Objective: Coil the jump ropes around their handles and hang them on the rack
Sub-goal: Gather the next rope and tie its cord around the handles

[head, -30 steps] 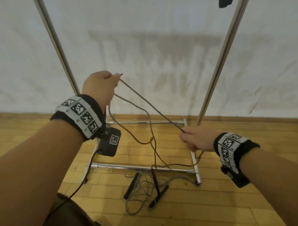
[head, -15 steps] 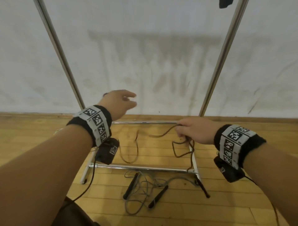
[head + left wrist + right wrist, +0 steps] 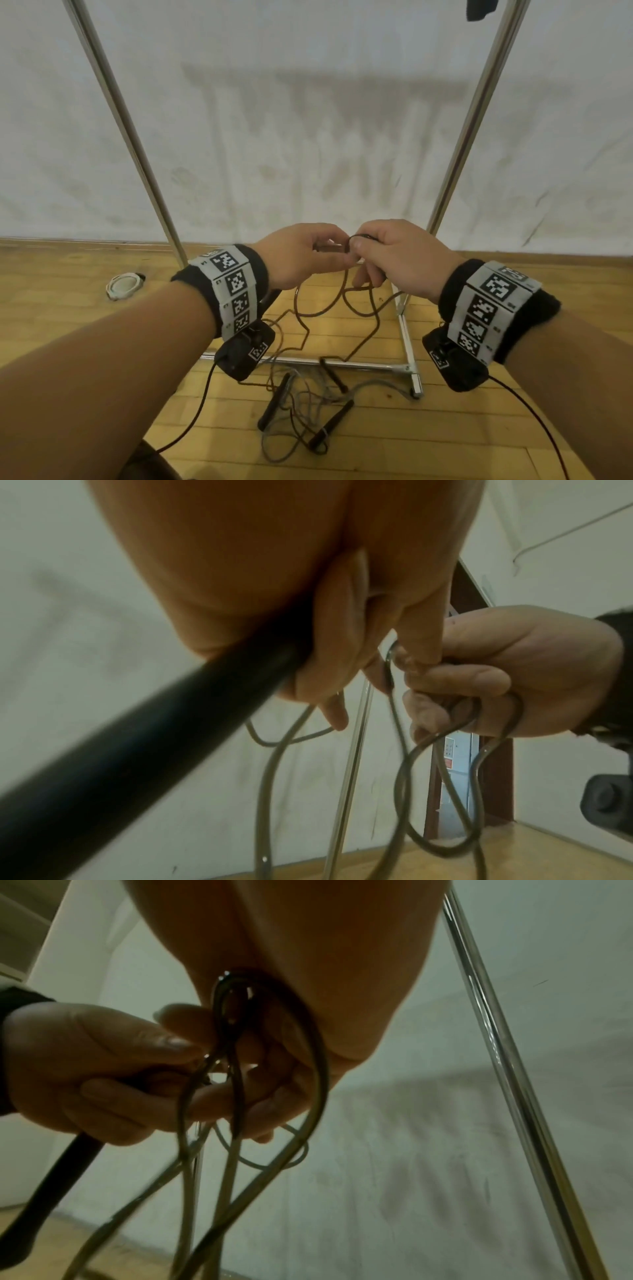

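Observation:
My left hand (image 3: 322, 247) and right hand (image 3: 359, 251) meet at chest height before the rack. The left hand (image 3: 329, 674) grips a black handle (image 3: 137, 737) of the brown jump rope (image 3: 308, 308); that handle (image 3: 44, 1191) also shows in the right wrist view. My right hand (image 3: 260, 1085) holds several rope loops (image 3: 308, 1069) bunched against the left hand's fingers (image 3: 103, 1053). Slack rope hangs to the floor, ending at its other black handle (image 3: 334, 373). A grey jump rope (image 3: 298, 411) with two black handles (image 3: 274, 401) lies tangled on the floor.
The rack's two chrome uprights (image 3: 126, 126) (image 3: 469, 120) rise on either side of my hands, and its base bar (image 3: 342, 363) crosses the wooden floor below. A white coiled item (image 3: 124, 285) lies on the floor at left. A dark object (image 3: 479, 8) hangs at the top right.
My left hand came down from high at the left and moved right to meet the right hand. The rope that was stretched taut between them now hangs in slack loops.

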Demonstrator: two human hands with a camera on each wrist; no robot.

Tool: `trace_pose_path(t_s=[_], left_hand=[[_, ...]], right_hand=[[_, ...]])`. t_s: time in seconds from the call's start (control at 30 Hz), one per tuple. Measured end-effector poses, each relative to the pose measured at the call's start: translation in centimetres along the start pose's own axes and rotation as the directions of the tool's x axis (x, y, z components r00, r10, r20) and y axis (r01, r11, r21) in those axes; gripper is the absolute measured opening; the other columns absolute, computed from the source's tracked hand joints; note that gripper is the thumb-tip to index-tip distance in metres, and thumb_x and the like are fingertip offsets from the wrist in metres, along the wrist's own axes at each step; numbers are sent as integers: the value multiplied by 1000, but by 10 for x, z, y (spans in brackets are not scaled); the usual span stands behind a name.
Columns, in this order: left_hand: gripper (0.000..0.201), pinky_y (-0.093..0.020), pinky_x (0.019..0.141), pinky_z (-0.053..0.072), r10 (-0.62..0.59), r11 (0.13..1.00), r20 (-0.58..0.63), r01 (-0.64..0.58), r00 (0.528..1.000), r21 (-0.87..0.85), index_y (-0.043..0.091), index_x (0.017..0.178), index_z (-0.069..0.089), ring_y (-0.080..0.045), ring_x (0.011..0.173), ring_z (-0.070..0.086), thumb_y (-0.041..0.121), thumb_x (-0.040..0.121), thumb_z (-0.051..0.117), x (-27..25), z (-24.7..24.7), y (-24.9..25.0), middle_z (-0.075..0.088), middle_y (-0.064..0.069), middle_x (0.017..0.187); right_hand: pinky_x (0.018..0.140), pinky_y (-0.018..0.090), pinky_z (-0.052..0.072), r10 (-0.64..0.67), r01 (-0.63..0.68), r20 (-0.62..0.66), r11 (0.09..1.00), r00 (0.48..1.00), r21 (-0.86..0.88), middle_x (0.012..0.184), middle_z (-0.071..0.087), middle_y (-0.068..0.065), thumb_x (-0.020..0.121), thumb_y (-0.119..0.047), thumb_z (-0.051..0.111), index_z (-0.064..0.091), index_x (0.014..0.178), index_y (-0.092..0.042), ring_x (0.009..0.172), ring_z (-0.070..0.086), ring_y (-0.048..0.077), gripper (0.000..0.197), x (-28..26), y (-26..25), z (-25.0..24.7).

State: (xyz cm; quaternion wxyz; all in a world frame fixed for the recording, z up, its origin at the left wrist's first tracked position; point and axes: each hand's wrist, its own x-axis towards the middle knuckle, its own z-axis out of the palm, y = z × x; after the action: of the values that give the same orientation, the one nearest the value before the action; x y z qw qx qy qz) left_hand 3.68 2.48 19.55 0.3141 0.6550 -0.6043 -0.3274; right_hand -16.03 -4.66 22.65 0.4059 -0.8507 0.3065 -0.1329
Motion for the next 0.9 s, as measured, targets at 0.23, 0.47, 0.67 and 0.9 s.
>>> trace_pose_path(t_s=[0.23, 0.47, 0.67, 0.9], left_hand=[[27, -16, 43, 35, 21, 998, -423, -42, 906, -39, 41, 89, 76, 3, 40, 46, 64, 92, 61, 2, -29, 3, 61, 22, 58], [24, -25, 39, 37, -262, 961, -783, 82, 564, -263, 33, 85, 75, -6, 37, 44, 55, 92, 67, -13, -99, -30, 68, 10, 64], [39, -16, 37, 38, -271, 955, -382, 296, 884, 7, 40, 126, 69, -3, 40, 51, 39, 89, 82, -15, -72, -39, 74, 6, 116], [29, -30, 82, 52, -58, 969, 66, 40, 996, 244, 53, 107, 71, 7, 91, 66, 68, 82, 70, -11, -7, 7, 73, 26, 103]], right_hand=[[76, 42, 56, 20, -19, 14, 998, 1000, -65, 55, 64, -2, 105, -32, 49, 62, 94, -21, 66, 76, 9, 20, 7, 23, -7], [78, 33, 58, 521, -277, 246, 730, 817, -625, 86, 79, 7, 107, -33, 43, 67, 98, -16, 69, 72, 12, 31, -4, 104, 7], [68, 32, 51, 280, -177, 162, 867, 946, -467, 79, 70, -5, 105, -47, 43, 66, 87, -21, 76, 66, 17, 39, 10, 69, -2], [63, 38, 39, 77, -40, 110, 952, 991, -303, 74, 58, 7, 101, -50, 48, 62, 73, -22, 67, 53, 20, 42, 12, 8, 5]])
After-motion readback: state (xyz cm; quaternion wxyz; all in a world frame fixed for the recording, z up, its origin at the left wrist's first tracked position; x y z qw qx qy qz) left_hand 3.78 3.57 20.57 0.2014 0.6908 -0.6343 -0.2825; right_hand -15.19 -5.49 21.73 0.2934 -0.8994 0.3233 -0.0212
